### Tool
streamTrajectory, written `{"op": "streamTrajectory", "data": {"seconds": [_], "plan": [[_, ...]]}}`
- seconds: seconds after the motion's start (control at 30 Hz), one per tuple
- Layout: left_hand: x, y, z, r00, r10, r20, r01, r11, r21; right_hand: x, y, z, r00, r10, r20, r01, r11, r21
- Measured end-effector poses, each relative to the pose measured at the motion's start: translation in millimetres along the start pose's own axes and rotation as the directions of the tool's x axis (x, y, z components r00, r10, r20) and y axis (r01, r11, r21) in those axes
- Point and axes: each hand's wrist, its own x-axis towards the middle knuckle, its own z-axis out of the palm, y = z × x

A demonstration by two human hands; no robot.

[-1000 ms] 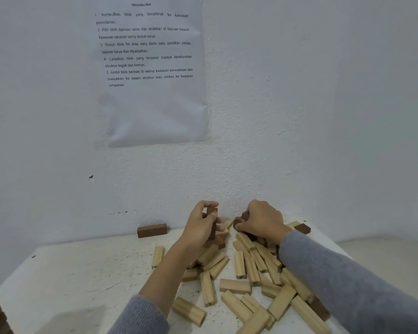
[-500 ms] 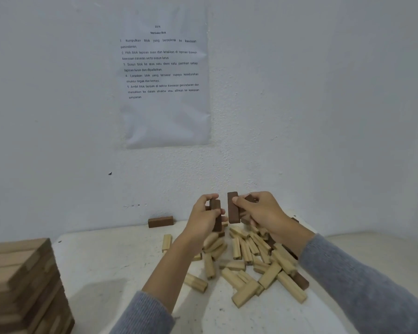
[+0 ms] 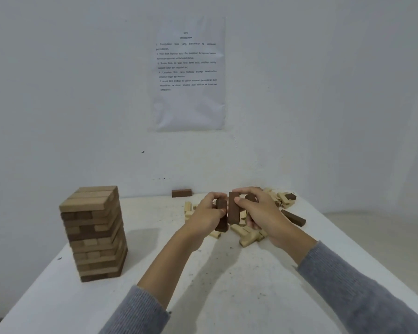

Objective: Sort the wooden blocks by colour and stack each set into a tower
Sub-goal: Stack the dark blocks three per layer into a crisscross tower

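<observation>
just raised off the loose pile (image 3: 249, 235), the left hand (image 3: 204, 214) grips one dark block (image 3: 221, 219) upright, the right hand (image 3: 263, 213) a second dark block (image 3: 233, 208) (almost touching) — likely sorting out the dark set.

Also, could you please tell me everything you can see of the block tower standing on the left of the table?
The block tower is a square-sided stack of wooden blocks laid in layers, each seemingly crossing the one below. Its top layer is three light blocks side by side. Lower layers mix light and dark brown blocks, some slightly out of line. It stands upright near the left edge of the white table, touched by nothing else.
</observation>
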Motion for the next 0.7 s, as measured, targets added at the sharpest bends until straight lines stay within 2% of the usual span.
{"op": "streamTrajectory", "data": {"seconds": [0.23,0.4,0.53,0.63,0.7], "plan": [[-42,-23,-17,0.997,-0.074,-0.032,0.075,0.997,0.031,-34,23,25,0.986,0.157,0.062,-0.152,0.985,-0.083],[-62,-43,-30,0.993,-0.112,-0.036,0.116,0.982,0.151,-52,41,39,0.969,0.213,0.127,-0.199,0.973,-0.117],[-73,-56,-37,0.992,-0.125,-0.026,0.127,0.978,0.164,-60,46,44,0.978,0.147,0.147,-0.125,0.981,-0.149],[-74,-58,-41,0.995,-0.098,-0.024,0.101,0.97,0.221,-60,47,43,0.991,0.072,0.11,-0.039,0.961,-0.274],[-72,-60,-43,0.997,-0.074,-0.03,0.08,0.947,0.311,-60,44,42,0.988,0.121,0.095,-0.101,0.976,-0.195]]}}
